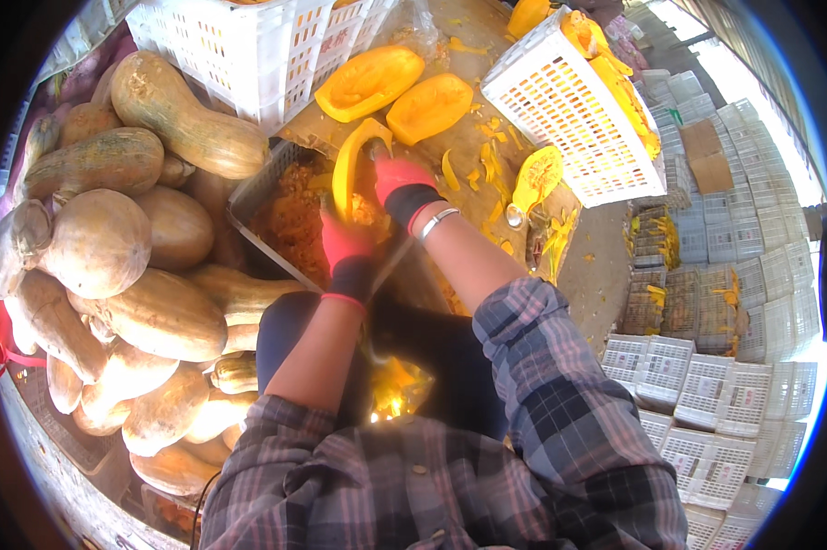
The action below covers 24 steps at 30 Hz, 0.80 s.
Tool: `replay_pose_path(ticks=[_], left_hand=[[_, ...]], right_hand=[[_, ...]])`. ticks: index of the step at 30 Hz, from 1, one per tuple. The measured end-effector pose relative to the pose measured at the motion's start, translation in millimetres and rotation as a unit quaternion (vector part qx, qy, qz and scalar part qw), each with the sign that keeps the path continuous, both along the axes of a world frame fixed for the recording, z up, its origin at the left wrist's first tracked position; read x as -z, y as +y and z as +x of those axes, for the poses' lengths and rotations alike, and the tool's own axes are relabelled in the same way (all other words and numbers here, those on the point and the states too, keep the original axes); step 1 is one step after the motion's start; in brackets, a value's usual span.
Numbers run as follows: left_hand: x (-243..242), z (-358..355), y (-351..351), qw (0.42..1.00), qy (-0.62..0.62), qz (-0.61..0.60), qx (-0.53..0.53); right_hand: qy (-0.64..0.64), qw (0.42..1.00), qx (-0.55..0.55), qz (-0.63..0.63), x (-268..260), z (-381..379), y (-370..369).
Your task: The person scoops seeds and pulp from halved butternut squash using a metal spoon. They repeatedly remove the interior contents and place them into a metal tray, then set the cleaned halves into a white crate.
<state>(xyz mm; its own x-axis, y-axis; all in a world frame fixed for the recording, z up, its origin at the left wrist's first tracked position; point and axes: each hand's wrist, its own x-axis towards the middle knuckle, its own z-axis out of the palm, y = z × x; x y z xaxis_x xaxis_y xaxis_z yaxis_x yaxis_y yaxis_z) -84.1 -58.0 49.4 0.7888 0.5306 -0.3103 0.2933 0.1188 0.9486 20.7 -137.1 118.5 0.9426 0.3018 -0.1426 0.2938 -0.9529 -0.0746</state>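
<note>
A peeled squash half (345,170) is tilted up on its edge, its hollow side facing right. My left hand (345,240), in a red and dark glove, grips its lower end. My right hand (401,180), gloved alike, is at the hollow side near the upper end; its fingers are partly hidden, and whether they hold a tool is unclear. Under both hands sits a grey crate (276,249) with orange pulp and seeds (286,213). Just beyond lie two hollowed squash halves (369,79) (431,108). An unscooped half (538,180) with seeds lies to the right, a shiny metal object (515,216) at its tip.
Whole squashes (97,244) are heaped on the left. A white plastic crate (255,62) stands at the back left; another (572,103), tilted, holds squash pieces at right. Yellow peel strips (489,161) litter the work surface. Stacked crates (716,399) line the far right.
</note>
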Motion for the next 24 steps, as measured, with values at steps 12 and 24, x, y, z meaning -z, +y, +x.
replay_pose_path(ticks=[12, 24], left_hand=[[-21, -1, 5, 0.996, -0.024, -0.088, -0.016], [0, 5, 14, 0.995, -0.059, -0.069, -0.048]], right_hand=[[0.222, 0.965, -0.072, 0.121, -34, -37, -31], [0.216, 0.964, -0.064, 0.139, 11, -51, -34]])
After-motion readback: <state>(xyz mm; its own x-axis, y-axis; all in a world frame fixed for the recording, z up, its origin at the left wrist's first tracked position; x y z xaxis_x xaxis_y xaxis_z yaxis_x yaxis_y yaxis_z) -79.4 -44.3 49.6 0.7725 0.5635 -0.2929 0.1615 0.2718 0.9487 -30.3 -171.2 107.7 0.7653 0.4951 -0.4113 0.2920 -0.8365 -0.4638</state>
